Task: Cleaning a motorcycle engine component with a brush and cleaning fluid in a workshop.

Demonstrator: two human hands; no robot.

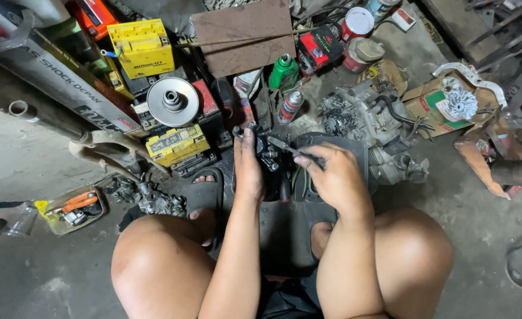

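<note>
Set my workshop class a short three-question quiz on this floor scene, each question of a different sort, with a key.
1. True or false: the right hand holds a small brush against the dark engine part.
2. Which lies nearest the left hand? A) green bottle B) dark engine part C) red tin
3. Fill in: the silver pulley disc rests on a stack of ____.

Key: 1 true. 2 B; the left hand grips it. 3 batteries, yellow and black.
</note>
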